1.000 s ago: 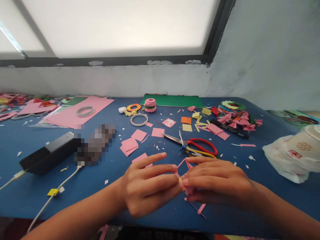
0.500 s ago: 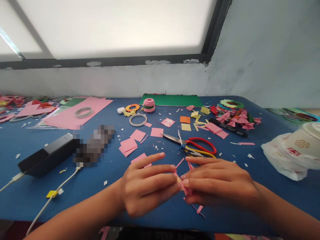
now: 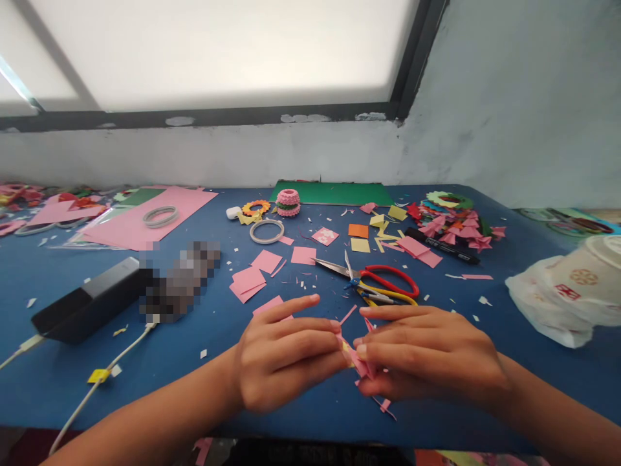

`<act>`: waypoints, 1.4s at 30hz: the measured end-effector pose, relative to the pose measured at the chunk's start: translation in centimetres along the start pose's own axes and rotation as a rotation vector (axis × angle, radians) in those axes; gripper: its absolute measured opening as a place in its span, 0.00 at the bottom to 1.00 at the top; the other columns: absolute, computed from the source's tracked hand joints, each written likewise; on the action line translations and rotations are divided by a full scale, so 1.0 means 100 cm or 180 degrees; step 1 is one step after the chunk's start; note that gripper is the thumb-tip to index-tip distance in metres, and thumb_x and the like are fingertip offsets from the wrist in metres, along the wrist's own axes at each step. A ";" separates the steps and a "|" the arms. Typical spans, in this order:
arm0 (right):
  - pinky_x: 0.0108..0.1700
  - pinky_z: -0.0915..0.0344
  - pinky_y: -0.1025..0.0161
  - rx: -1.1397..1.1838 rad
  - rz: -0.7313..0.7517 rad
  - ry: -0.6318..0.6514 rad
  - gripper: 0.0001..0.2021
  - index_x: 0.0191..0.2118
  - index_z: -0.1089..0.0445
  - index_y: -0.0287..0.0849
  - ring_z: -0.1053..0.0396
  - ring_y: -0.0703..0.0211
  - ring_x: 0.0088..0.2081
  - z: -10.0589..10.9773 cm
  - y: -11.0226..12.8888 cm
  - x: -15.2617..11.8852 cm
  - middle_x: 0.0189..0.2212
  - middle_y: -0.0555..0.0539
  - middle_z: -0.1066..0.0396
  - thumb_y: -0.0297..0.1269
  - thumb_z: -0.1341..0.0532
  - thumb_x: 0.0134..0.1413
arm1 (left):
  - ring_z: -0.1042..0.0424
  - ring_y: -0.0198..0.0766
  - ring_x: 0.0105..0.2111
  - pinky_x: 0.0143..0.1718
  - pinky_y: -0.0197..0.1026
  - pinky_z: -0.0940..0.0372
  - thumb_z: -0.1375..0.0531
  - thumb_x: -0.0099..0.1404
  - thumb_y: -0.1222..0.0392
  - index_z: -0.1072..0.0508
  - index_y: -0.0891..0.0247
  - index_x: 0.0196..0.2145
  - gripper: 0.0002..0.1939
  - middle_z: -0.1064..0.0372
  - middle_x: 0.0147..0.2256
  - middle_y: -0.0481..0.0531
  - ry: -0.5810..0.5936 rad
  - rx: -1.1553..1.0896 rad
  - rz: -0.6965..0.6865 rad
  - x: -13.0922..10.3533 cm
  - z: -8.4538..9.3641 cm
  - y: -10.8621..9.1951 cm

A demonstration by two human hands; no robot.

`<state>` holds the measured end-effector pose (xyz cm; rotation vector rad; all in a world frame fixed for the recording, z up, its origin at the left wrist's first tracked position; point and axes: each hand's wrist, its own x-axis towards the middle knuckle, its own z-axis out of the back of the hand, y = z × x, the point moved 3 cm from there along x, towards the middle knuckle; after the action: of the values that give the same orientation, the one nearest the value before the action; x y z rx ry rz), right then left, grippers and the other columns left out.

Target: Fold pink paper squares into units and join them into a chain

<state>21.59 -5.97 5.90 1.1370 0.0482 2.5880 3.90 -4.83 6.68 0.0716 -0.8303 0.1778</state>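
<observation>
Between my two hands is a small piece of folded pink paper with a bit of yellow showing on it. My left hand pinches its left side, the index finger stretched out above the rest. From the right, my right hand grips the same paper between thumb and fingers, which hide much of it. Just beyond my hands lie scissors with red and yellow handles. Pink paper squares are spread to the left of the scissors, and thin pink strips lie beneath my right hand.
A roll of tape and a stacked pink paper ring stand farther back. A black marker lies by a pile of folded paper pieces. At right is a cup in a plastic bag; at left, a black box with a cable.
Almost nothing differs. Both hands keep hold of the pink paper, with only a slight shift of the right fingers, and the whole view has moved a little.
</observation>
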 end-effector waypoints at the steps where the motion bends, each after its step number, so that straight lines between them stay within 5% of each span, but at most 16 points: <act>1: 0.55 0.37 0.70 0.0008 0.0000 -0.0001 0.06 0.34 0.31 0.38 0.26 0.70 0.29 0.000 0.000 0.000 0.27 0.53 0.24 0.35 0.40 0.56 | 0.25 0.31 0.35 0.53 0.39 0.38 0.45 0.65 0.68 0.26 0.66 0.31 0.08 0.24 0.28 0.47 -0.0012 -0.0004 -0.0016 -0.001 -0.001 0.000; 24: 0.52 0.36 0.68 0.0203 -0.0038 0.0180 0.06 0.36 0.31 0.37 0.27 0.70 0.30 0.003 -0.001 0.000 0.27 0.53 0.25 0.34 0.38 0.54 | 0.25 0.33 0.32 0.49 0.43 0.34 0.41 0.60 0.68 0.27 0.68 0.30 0.02 0.25 0.28 0.51 -0.0261 -0.0358 0.0138 -0.005 -0.009 0.002; 27: 0.53 0.37 0.67 0.0315 -0.0084 0.0253 0.05 0.35 0.31 0.37 0.27 0.70 0.29 0.002 -0.003 -0.002 0.27 0.52 0.25 0.33 0.38 0.54 | 0.26 0.32 0.30 0.47 0.41 0.34 0.40 0.59 0.68 0.28 0.67 0.30 0.01 0.26 0.29 0.50 0.0105 -0.0737 0.0373 -0.003 -0.010 0.007; 33: 0.53 0.38 0.66 0.0753 -0.0145 0.0732 0.05 0.36 0.32 0.37 0.27 0.69 0.31 -0.008 -0.006 -0.006 0.29 0.50 0.25 0.33 0.39 0.55 | 0.29 0.33 0.36 0.54 0.42 0.44 0.35 0.54 0.59 0.29 0.65 0.30 0.08 0.27 0.33 0.48 0.1631 -0.1799 0.1212 0.000 -0.016 0.015; 42: 0.52 0.38 0.65 0.0957 -0.0131 0.0837 0.06 0.37 0.32 0.36 0.27 0.67 0.31 -0.017 -0.003 -0.008 0.29 0.49 0.25 0.33 0.39 0.55 | 0.30 0.31 0.37 0.61 0.45 0.60 0.35 0.53 0.61 0.31 0.62 0.31 0.09 0.29 0.31 0.42 0.2214 -0.1947 0.1664 -0.005 -0.019 0.012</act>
<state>20.96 -5.72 4.12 0.8646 0.5292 2.7390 4.73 -3.45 5.07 -0.7528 -0.1631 0.4034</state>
